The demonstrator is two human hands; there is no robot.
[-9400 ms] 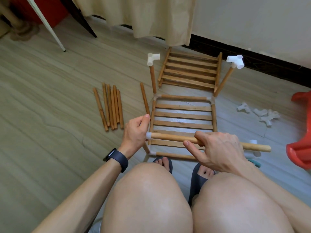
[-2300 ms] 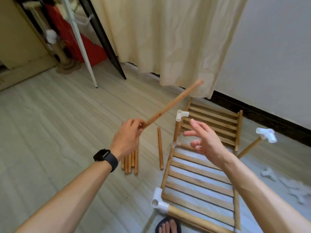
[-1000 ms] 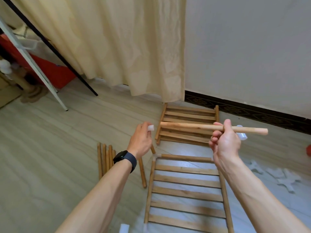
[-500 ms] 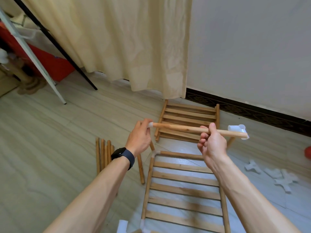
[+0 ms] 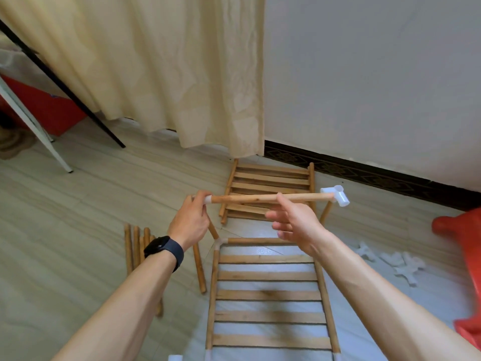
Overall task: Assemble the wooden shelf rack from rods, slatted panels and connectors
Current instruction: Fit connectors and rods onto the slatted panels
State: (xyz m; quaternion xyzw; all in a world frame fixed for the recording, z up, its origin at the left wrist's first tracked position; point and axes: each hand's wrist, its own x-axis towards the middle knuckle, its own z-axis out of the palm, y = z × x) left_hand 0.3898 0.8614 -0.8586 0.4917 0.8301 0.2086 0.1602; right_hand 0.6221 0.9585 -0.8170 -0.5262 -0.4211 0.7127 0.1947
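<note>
No readable text, label or number shows anywhere.

rod (image 5: 270, 198): pale wood, smooth, matt | corner connector (image 5: 337, 195) and gripped connector (image 5: 207, 199): white plastic, smooth, faint gloss noted | slatted panel (image 5: 268, 295): bare-looking wood, matt, grain seen | curtain (image 5: 156, 74): cream cloth, creased, matt | floor (image 5: 65, 230): wood-grain finish, slight sheen | wall (image 5: 377, 74): matt, plain | red object (image 5: 458, 225): plastic, glossy

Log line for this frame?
step: fitting rod | left hand: pinches left connector | right hand: open, by rod | rod end: at right connector
</note>
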